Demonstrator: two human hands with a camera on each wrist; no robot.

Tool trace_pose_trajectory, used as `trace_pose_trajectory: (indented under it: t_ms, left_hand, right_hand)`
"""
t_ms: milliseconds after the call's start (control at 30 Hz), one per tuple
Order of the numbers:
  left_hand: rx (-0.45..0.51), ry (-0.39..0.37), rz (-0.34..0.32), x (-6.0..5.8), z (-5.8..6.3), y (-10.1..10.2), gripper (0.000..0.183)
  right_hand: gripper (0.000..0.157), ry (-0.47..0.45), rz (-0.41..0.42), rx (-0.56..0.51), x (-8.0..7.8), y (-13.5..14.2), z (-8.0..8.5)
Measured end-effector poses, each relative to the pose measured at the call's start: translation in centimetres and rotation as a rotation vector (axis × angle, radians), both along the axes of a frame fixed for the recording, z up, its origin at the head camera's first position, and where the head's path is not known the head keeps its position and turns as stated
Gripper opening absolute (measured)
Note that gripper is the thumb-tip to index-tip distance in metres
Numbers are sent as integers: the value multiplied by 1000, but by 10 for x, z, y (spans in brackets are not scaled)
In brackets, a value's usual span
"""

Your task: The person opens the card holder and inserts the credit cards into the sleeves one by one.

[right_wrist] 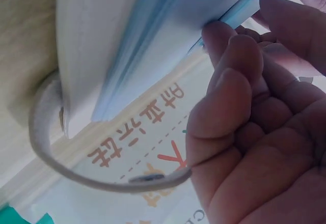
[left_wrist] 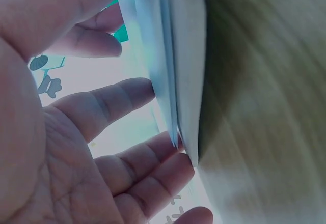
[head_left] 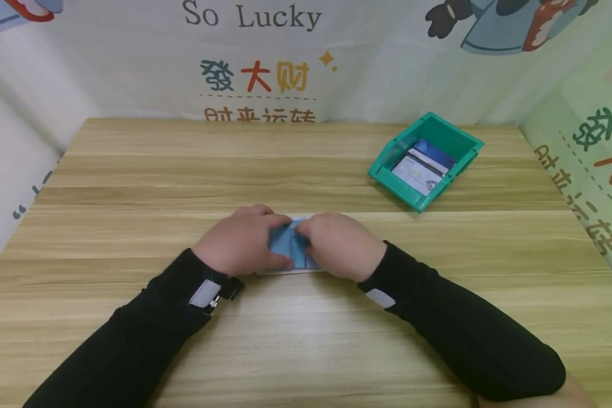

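A card holder (head_left: 297,249) lies opened on the table between both hands, with pale blue pages and a whitish cover (left_wrist: 189,56). My left hand (head_left: 245,241) holds its left part, thumb at the near edge and index finger at the far edge. In the left wrist view, more fingertips touch the edge of the pages. My right hand (head_left: 344,243) pinches at the pages near the far edge, its fingers curled in the right wrist view. A whitish strap (right_wrist: 76,175) with a snap button loops out from the cover. The right hand hides much of the holder's right part in the head view.
At the back right of the wooden table (head_left: 183,175) stands a green bin (head_left: 395,184) with several cards (head_left: 420,170) inside. A printed cloth (head_left: 377,79) hangs behind the table and along its sides.
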State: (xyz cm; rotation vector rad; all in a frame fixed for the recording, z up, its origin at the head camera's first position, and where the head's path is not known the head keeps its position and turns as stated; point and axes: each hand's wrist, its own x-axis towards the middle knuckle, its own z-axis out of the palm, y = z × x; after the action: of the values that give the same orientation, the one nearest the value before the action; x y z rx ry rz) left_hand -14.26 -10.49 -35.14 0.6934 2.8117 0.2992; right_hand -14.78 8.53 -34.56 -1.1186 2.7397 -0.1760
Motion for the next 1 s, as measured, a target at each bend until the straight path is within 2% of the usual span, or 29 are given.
trace_pose_trajectory:
  t_ms: [167, 367, 633, 867, 1000]
  left_hand:
    - [12, -13, 0, -1, 0, -1, 75]
    - [7, -8, 4, 0, 0, 1, 76]
    - [11, 13, 8, 1, -1, 0, 75]
    - [15, 36, -4, 1, -2, 0, 74]
    - [0, 41, -4, 1, -1, 0, 75]
  right_hand:
    - [6, 5, 69, -31, 1, -1, -1]
    - [10, 4, 136, -35, 3, 0, -1]
    - [19, -1, 151, -25, 3, 2, 0]
    - [34, -23, 188, -15, 2, 2, 0]
    - [35, -28, 152, -24, 1, 5, 3]
